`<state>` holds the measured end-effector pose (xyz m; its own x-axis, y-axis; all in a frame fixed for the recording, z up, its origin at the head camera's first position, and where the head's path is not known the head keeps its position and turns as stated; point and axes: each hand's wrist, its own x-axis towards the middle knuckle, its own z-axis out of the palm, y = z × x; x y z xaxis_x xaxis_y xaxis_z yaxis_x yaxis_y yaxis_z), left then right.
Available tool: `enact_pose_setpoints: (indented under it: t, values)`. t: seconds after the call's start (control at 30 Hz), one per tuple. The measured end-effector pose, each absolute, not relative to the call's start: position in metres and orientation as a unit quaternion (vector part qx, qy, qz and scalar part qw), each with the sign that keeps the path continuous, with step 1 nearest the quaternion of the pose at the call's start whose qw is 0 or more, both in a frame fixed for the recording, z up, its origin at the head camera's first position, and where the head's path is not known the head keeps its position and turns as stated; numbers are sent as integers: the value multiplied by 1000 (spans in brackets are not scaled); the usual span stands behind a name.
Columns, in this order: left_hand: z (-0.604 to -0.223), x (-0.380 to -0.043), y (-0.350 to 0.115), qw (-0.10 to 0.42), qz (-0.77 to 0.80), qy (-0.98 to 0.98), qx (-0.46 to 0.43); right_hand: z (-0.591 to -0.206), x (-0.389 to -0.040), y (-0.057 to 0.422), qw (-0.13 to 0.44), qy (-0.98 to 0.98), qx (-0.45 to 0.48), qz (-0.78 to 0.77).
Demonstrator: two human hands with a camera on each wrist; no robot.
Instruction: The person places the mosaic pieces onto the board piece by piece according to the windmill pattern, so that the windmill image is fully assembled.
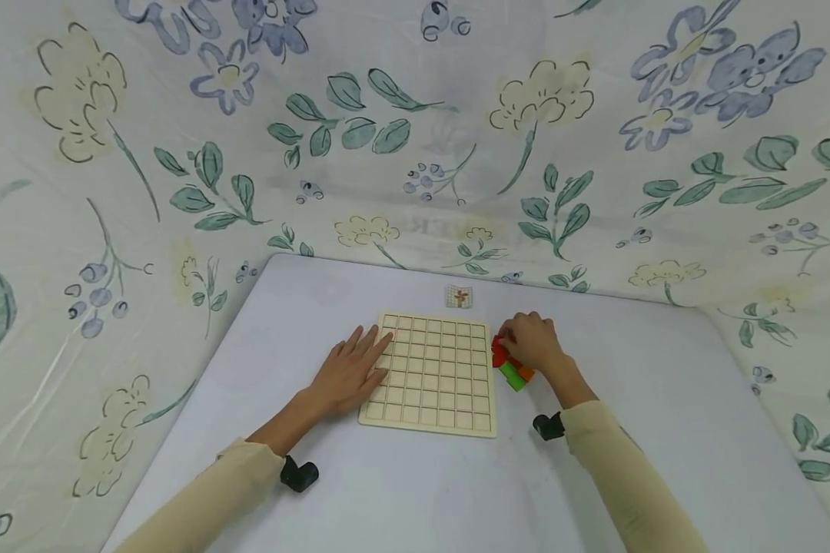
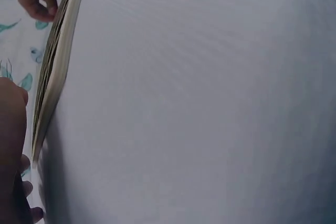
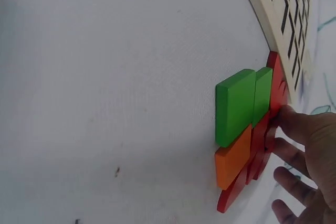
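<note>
A pale wooden grid board lies on the white table. My left hand rests over its left edge, fingers spread and fairly straight. In the left wrist view the board shows edge-on beside part of that hand. Just right of the board, my right hand bends over a small cluster of coloured blocks. Its thumb and index finger pinch at a red block in the cluster. Green blocks, an orange block and other red pieces lie packed together beside the fingertips.
Behind the board lies a small card with a red figure on a grid. A floral cloth rises behind the table. Black wrist cameras sit at both sleeves.
</note>
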<state>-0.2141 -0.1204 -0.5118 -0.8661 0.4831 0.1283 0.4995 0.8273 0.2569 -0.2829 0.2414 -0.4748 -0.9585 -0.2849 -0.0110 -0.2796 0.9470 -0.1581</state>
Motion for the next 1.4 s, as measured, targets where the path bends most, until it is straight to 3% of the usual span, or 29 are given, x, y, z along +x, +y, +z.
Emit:
enact_pose_setpoints:
  t: [0.53,1.4]
  values:
    - [-529,-207,-118,41,-117,-959,-253,-475,-278,238,32,977,-137,-163]
    - [-532,-206,-117,46,-107,-963,-242,-476,-282,242,61,976,-148,-151]
